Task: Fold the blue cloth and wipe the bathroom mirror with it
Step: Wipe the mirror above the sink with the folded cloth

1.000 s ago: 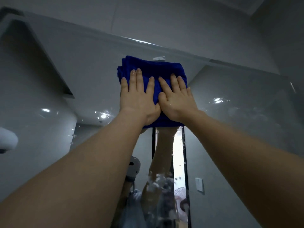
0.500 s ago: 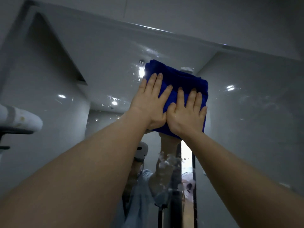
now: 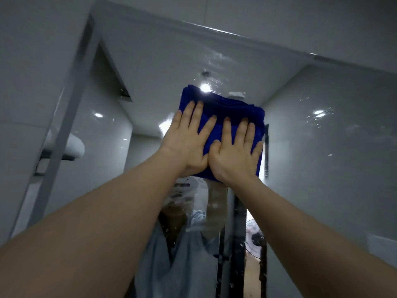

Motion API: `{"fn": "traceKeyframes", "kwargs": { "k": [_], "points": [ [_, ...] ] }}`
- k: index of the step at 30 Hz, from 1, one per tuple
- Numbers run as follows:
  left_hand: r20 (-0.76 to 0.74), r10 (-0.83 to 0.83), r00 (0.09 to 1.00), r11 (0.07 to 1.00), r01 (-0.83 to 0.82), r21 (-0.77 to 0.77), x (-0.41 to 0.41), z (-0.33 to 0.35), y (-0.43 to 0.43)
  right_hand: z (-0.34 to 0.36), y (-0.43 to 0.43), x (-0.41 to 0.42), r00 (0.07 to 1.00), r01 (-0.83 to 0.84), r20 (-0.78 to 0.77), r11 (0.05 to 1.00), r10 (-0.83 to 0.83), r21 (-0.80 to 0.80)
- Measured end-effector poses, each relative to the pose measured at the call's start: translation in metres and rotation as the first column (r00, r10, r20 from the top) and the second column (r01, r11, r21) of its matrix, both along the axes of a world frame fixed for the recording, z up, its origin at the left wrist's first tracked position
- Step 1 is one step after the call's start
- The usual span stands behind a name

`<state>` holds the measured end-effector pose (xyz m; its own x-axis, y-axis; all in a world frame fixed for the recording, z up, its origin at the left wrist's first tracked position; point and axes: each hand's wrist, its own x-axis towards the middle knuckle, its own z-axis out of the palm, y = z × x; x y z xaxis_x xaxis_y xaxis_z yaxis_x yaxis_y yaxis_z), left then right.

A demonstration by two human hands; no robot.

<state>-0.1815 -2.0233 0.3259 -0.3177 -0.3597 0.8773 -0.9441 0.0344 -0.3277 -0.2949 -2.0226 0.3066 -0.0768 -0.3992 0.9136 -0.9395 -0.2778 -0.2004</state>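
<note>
Glass of the bathroom mirror (image 3: 150, 61) across nearly the whole view, seen from below, smeared wet near the top rim. Pressed flat against its upper middle: the blue cloth (image 3: 227, 110), folded into a thick pad, probably so the layers give a firm, even wiping face. Close to square; longer side seemingly running up the glass, top edge of stacked folds slanting down to the right, upper-left corner highest. Next, left hand (image 3: 189, 145) and right hand (image 3: 236, 155) side by side, thumbs touching, palms flat on the pad's lower half, fingers (image 3: 194, 112) straight, spread and aimed upward. Gripping nothing, only pressing, likely to share the push at full reach and stop the pad slipping. Smallest: droplets (image 3: 178, 196) speckling the glass beneath the wrists, not yet wiped.
</note>
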Motion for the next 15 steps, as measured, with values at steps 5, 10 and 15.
{"fn": "traceKeyframes", "kwargs": {
  "k": [5, 10, 15],
  "points": [
    [-0.153, -0.001, 0.988, 1.0, -0.001, -0.012, 0.012, -0.011, 0.003, 0.01, 0.0, 0.01, 0.985, 0.014, -0.172, 1.0, -0.012, 0.009],
    [-0.302, 0.009, 0.953, 1.0, -0.009, -0.002, 0.012, -0.033, 0.004, 0.007, 0.002, 0.013, 0.95, 0.031, -0.31, 0.999, -0.022, 0.023],
    [-0.332, 0.028, 0.943, 0.999, -0.018, 0.033, 0.024, -0.072, 0.007, -0.032, 0.003, 0.026, 0.94, 0.003, -0.34, 0.999, 0.01, 0.039]
  ]
}}
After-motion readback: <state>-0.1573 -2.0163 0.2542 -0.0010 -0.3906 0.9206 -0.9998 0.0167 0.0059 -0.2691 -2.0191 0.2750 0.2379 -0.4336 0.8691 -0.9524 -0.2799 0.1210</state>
